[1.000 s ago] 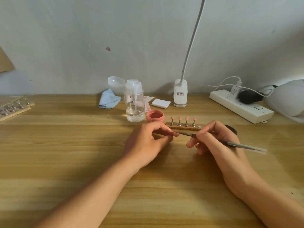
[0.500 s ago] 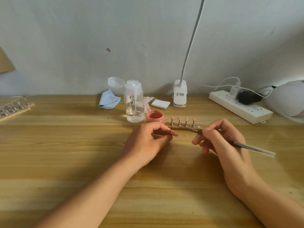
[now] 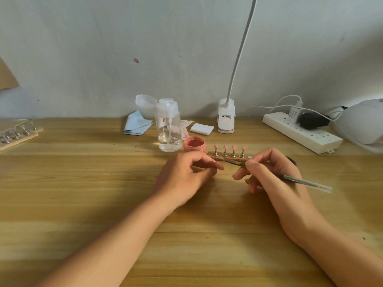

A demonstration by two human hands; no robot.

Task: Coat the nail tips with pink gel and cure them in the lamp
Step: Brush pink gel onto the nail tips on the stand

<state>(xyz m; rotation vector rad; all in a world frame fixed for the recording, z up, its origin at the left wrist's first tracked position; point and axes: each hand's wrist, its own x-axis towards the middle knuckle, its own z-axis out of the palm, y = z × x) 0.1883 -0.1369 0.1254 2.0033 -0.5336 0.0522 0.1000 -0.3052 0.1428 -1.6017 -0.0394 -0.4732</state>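
A pale grey wall backs a wooden tabletop [image 3: 83,204], and both of the person's forearms reach out across it. The left hand [image 3: 182,179] rests with its fingers curled, thumb and forefinger closed on what looks like a single nail tip [image 3: 220,167], pink at its end, though it is too small to be sure. The right hand [image 3: 271,175] grips a slim brush [image 3: 300,180] pen-fashion, its dark tip aimed leftward and nearly at that pinched piece. Just behind the two hands lies a wooden strip [image 3: 211,153] carrying four pink nail tips [image 3: 234,147] upright on little metal stands, with one bare round spot at its right end. By the strip's left end stands the open jar of pink gel [image 3: 194,144], and just beside that a clear pump bottle [image 3: 168,129]. Further back lie a blue cloth [image 3: 135,125], some white pads [image 3: 201,128] and the clip base of a gooseneck lamp [image 3: 226,119]. To the right a power strip [image 3: 300,132] runs toward the white curing lamp [image 3: 362,123], well apart from the hands. At the far left sits a second holder [image 3: 16,135] with metal stands.
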